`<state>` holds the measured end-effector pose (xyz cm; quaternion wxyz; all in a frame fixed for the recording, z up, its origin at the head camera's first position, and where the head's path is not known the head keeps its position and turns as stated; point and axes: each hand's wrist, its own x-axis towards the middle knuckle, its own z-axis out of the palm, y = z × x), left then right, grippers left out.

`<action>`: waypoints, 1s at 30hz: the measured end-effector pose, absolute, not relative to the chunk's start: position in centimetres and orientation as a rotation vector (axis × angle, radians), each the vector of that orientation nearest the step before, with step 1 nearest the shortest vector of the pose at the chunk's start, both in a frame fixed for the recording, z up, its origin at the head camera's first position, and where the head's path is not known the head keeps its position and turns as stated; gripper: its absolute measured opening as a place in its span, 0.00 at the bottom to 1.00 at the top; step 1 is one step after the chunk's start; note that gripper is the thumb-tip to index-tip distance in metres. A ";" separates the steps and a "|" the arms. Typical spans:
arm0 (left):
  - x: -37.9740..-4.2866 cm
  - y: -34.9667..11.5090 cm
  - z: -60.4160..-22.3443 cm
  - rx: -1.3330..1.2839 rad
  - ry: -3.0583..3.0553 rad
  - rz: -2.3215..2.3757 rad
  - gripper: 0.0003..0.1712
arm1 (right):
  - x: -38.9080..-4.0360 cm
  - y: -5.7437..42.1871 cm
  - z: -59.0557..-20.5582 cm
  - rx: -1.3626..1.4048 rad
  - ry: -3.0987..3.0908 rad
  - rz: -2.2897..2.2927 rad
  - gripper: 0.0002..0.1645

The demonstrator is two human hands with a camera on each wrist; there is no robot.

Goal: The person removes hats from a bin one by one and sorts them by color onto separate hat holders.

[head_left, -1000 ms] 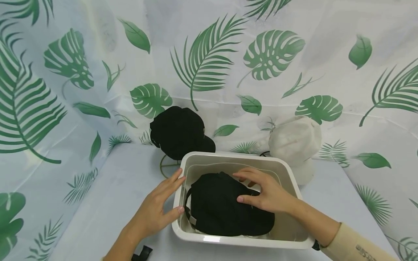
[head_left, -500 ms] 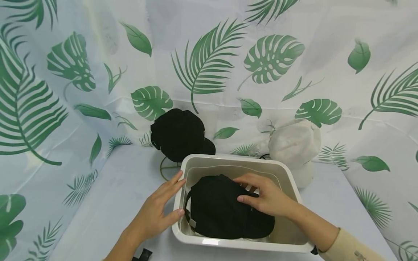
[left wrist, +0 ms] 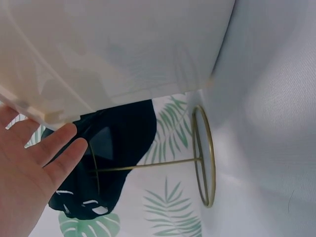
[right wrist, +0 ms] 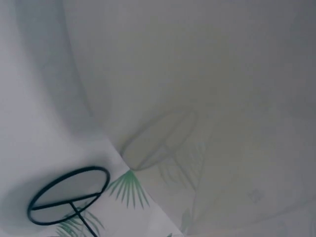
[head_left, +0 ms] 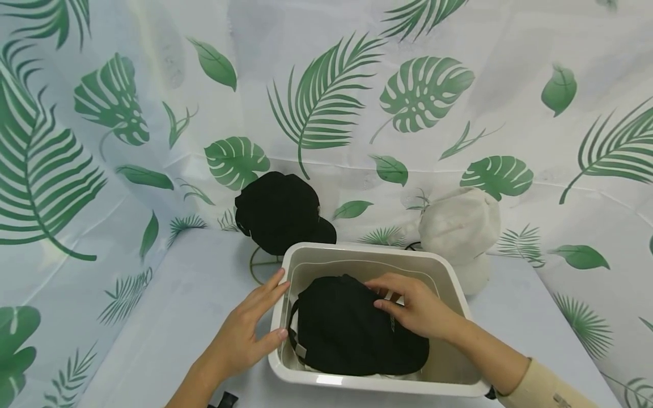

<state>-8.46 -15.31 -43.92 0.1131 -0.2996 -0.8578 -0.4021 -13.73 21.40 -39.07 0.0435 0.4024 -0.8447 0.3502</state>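
Note:
A black baseball cap [head_left: 347,326] lies in a white plastic bin [head_left: 377,386], its strap at the left and its brim to the right. My right hand [head_left: 425,311] reaches into the bin and grips the cap's front, thumb on the near side and curled fingers on the far side, partly hidden. The right wrist view does not show this hand. My left hand [head_left: 245,331] rests against the bin's left rim with its fingers fairly straight. In the left wrist view its fingertips lie at the bin's edge. Something pale shows under the black cap.
Behind the bin, a second black cap [head_left: 278,212] hangs on a brass wire stand [left wrist: 205,163]. At the back right is a cream cap [head_left: 459,224] by a dark wire stand [right wrist: 69,195]. Leaf-print cloth [head_left: 316,68] backs the pale table [head_left: 178,294].
My right hand's raised fingers have come down onto the far side of the cap, and its thumb has shifted slightly, showing small lettering. My left hand stays at the rim.

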 end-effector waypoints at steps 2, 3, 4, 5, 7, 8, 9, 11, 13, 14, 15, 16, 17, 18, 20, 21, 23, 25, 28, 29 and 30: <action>-8.4 -15.3 -43.9 -0.878 -2.517 -1.179 0.43 | -13.7 21.4 -39.1 1.225 -2.588 1.049 0.26; -8.4 -15.3 -43.9 -0.878 -2.518 -1.179 0.43 | -13.6 21.4 -39.1 1.222 -2.590 1.041 0.26; -8.3 -15.3 -44.0 -0.878 -2.519 -1.180 0.43 | -13.6 21.4 -39.2 1.220 -2.593 1.033 0.26; -8.3 -15.3 -44.0 -0.877 -2.520 -1.179 0.43 | -13.6 21.4 -39.2 1.219 -2.594 1.028 0.26; -8.3 -15.3 -44.0 -0.875 -2.521 -1.180 0.44 | -13.5 21.3 -39.3 1.218 -2.593 1.019 0.26; -8.2 -15.3 -44.0 -0.873 -2.523 -1.181 0.44 | -13.5 21.3 -39.3 1.219 -2.591 1.017 0.26; -8.2 -15.3 -44.0 -0.872 -2.524 -1.182 0.44 | -13.5 21.3 -39.3 1.219 -2.588 1.016 0.26; -8.2 -15.4 -44.0 -0.869 -2.524 -1.182 0.44 | -13.6 21.3 -39.3 1.222 -2.579 1.009 0.26; -8.2 -15.4 -44.0 -0.867 -2.524 -1.184 0.44 | -13.6 21.2 -39.4 1.224 -2.566 0.996 0.26; -8.2 -15.4 -44.0 -0.868 -2.524 -1.184 0.44 | -13.6 21.2 -39.4 1.224 -2.560 0.990 0.26; -8.2 -15.4 -44.0 -0.868 -2.524 -1.184 0.44 | -13.6 21.2 -39.4 1.224 -2.553 0.983 0.26; -8.2 -15.4 -44.0 -0.868 -2.523 -1.184 0.44 | -13.7 21.2 -39.4 1.225 -2.545 0.980 0.26; -8.2 -15.4 -44.0 -0.868 -2.523 -1.184 0.44 | -13.7 21.2 -39.4 1.225 -2.537 0.978 0.26; -8.2 -15.4 -44.0 -0.867 -2.524 -1.184 0.44 | -13.7 21.2 -39.4 1.225 -2.530 0.976 0.26; -8.2 -15.3 -44.1 -0.865 -2.525 -1.181 0.43 | -13.7 21.2 -39.4 1.224 -2.517 0.980 0.27; -8.2 -15.3 -44.1 -0.864 -2.525 -1.180 0.43 | -13.7 21.2 -39.4 1.223 -2.511 0.983 0.27; -8.2 -15.4 -44.1 -0.864 -2.528 -1.176 0.43 | -13.6 21.2 -39.4 1.219 -2.501 0.991 0.27; -8.2 -15.4 -44.1 -0.866 -2.530 -1.174 0.43 | -13.6 21.3 -39.3 1.211 -2.495 1.006 0.27; -8.3 -15.4 -44.0 -0.867 -2.535 -1.170 0.42 | -13.5 21.4 -39.2 1.196 -2.487 1.027 0.27; -8.3 -15.4 -43.9 -0.867 -2.536 -1.170 0.42 | -13.5 21.4 -39.2 1.191 -2.487 1.033 0.27; -8.3 -15.4 -43.9 -0.867 -2.535 -1.170 0.42 | -13.5 21.4 -39.1 1.186 -2.487 1.042 0.27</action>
